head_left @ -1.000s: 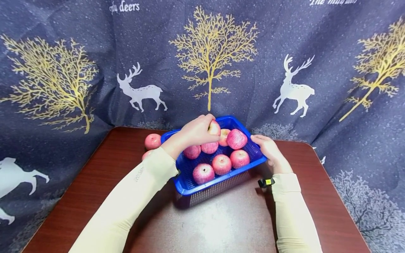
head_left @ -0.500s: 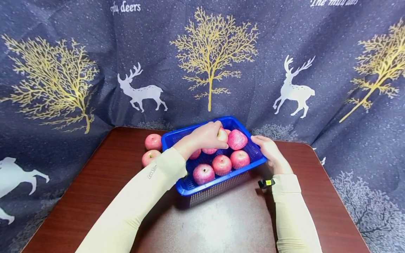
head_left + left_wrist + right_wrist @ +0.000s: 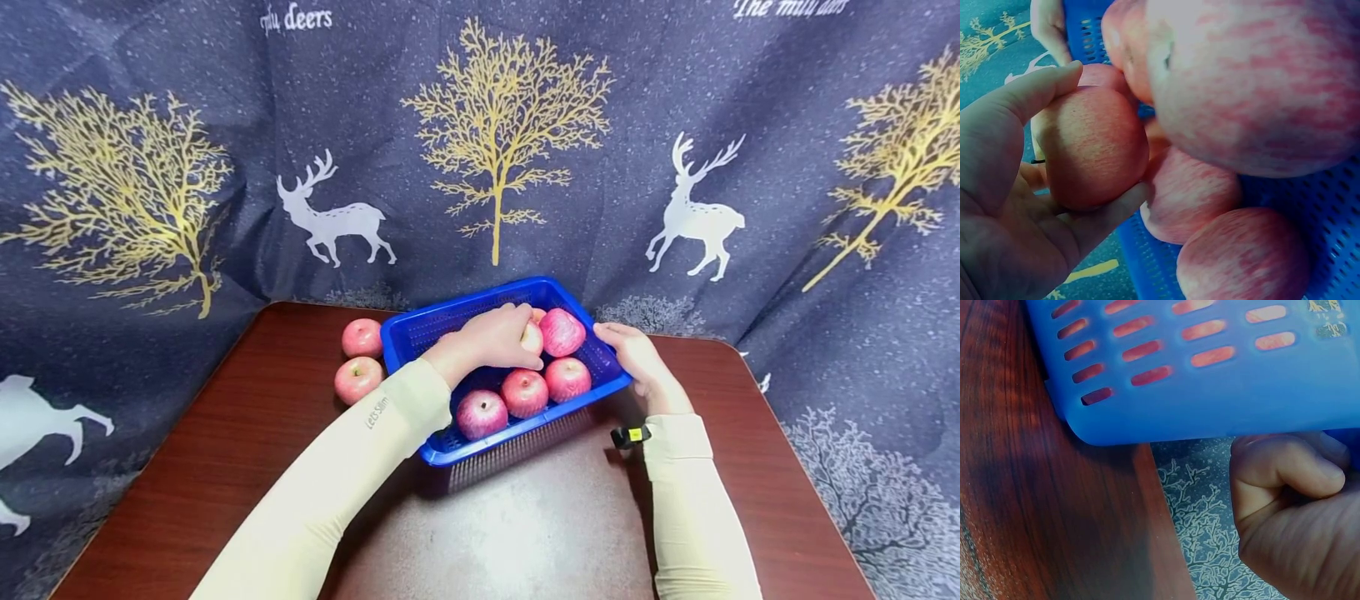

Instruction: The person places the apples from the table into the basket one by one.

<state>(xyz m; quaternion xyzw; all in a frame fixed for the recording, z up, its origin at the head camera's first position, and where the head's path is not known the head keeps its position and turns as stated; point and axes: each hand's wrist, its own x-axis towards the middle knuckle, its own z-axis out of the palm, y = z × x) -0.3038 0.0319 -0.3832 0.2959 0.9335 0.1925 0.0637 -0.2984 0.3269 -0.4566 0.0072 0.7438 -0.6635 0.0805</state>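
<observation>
My left hand reaches into the blue plastic basket and holds a red apple between thumb and fingers. In the left wrist view this apple is beside several other apples; the stem points toward the palm. Three apples line the basket's front side, the middle one among them. A pinker apple sits at the back right, and the left hand partly hides others. My right hand grips the basket's right rim, its fingers curled at the edge in the right wrist view.
Two apples, one behind and one nearer, rest on the brown wooden table left of the basket. A dark cloth with trees and deer hangs behind the table. A black strap is at the right wrist.
My left hand has moved right and lower into the basket with the apple. The apples left of the basket have come into fuller view. The right hand stays at the rim.
</observation>
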